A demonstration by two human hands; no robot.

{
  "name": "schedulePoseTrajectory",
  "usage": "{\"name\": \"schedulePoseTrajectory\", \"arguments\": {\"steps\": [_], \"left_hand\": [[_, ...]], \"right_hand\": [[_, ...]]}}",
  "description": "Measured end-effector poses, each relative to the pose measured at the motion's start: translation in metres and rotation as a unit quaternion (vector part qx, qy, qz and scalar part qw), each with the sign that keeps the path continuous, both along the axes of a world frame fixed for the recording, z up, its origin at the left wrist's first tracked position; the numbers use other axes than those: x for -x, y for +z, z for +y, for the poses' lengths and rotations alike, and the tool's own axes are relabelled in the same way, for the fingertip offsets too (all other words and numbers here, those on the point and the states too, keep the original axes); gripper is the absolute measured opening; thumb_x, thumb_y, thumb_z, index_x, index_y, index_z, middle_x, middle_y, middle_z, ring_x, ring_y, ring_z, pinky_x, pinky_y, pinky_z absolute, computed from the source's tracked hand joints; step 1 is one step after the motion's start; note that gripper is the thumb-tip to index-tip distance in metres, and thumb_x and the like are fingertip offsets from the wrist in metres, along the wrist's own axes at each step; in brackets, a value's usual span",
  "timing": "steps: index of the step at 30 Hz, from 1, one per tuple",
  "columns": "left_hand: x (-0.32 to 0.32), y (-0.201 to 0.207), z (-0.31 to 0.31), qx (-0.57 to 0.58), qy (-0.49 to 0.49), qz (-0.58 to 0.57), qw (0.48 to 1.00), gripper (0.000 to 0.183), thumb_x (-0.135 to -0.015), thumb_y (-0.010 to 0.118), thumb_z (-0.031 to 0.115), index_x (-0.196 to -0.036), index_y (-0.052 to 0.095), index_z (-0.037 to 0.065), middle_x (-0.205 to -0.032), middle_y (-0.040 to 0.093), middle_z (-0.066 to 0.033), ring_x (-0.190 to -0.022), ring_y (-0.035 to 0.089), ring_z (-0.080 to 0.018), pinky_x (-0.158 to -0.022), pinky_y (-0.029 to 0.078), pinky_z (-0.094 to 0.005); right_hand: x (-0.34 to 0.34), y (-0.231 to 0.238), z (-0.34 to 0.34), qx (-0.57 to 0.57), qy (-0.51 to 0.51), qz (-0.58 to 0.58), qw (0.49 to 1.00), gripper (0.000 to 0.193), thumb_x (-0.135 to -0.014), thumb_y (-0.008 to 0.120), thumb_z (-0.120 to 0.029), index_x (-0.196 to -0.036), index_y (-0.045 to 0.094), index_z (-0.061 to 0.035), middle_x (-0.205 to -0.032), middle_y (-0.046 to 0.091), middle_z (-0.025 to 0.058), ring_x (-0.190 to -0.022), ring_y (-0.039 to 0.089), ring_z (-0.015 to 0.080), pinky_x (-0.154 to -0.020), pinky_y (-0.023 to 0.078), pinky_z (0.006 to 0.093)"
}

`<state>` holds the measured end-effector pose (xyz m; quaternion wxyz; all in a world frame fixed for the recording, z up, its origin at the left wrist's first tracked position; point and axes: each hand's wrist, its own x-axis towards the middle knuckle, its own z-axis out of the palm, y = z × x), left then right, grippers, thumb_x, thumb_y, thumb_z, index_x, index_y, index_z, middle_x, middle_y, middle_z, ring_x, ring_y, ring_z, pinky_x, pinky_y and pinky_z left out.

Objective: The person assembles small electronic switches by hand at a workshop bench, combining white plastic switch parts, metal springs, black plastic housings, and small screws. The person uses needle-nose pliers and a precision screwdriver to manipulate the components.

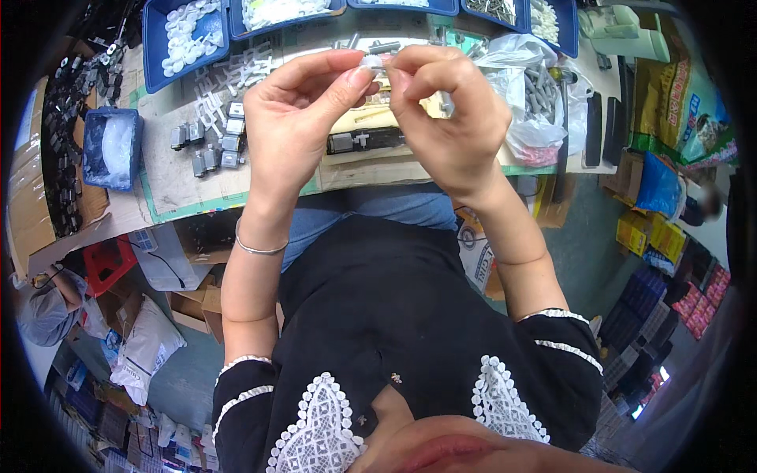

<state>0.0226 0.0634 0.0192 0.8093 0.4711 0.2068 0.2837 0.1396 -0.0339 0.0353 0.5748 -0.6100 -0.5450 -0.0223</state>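
The person wears a black short-sleeved blouse (386, 299) with a pointed white lace collar (319, 430), scalloped along its edges. White ruffled trim (568, 352) bands the sleeves (561, 334). A thin silver bangle (260, 251) circles the left wrist (268, 225); the jeans (414, 206) are blue.

I see white on the small piece (371, 61) at the fingertips and on the rounded pieces (189, 38) in a blue bin (150, 59). The worktop (169, 175) reads pale to me, edged in green; the motors (231, 126), silver and black. I make out a black top (378, 276) with a white, lattice-patterned lace collar (317, 418), blue jeans (371, 203) and a red crate (109, 266).
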Motion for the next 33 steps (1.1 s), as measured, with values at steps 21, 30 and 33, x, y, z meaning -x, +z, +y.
{"name": "schedulePoseTrajectory", "arguments": {"steps": [21,30,33], "left_hand": [[0.049,-0.027,-0.047,-0.682,0.028,0.031,0.730,0.012,-0.073,0.068,0.001,-0.084,0.064,-0.003,-0.090,0.066,-0.0135,-0.072,0.067,-0.0214,-0.059,0.054,-0.0278],[0.043,-0.047,-0.053,-0.672,0.074,0.162,0.719,0.019,-0.075,0.069,0.016,-0.086,0.065,0.002,-0.076,0.057,-0.0040,-0.063,0.058,-0.0173,-0.050,0.045,-0.0262],[0.047,-0.050,-0.062,-0.694,0.033,0.209,0.688,0.029,-0.074,0.069,0.024,-0.095,0.065,0.004,-0.072,0.050,-0.0012,-0.058,0.050,-0.0153,-0.049,0.041,-0.0265]], "right_hand": [[0.013,-0.008,-0.065,0.289,0.140,0.095,0.942,0.013,-0.075,0.068,-0.006,-0.087,0.065,-0.0031,-0.087,0.064,0.0056,-0.089,0.058,0.0229,-0.080,0.045,0.0324],[0.009,-0.066,-0.051,0.232,0.029,-0.170,0.957,0.013,-0.073,0.067,-0.009,-0.084,0.060,-0.0070,-0.080,0.055,0.0043,-0.078,0.051,0.0235,-0.072,0.040,0.0337],[0.008,-0.065,-0.052,0.232,0.034,-0.176,0.956,0.012,-0.073,0.067,-0.011,-0.083,0.062,-0.0084,-0.080,0.056,0.0028,-0.078,0.053,0.0214,-0.074,0.039,0.0338]]}}
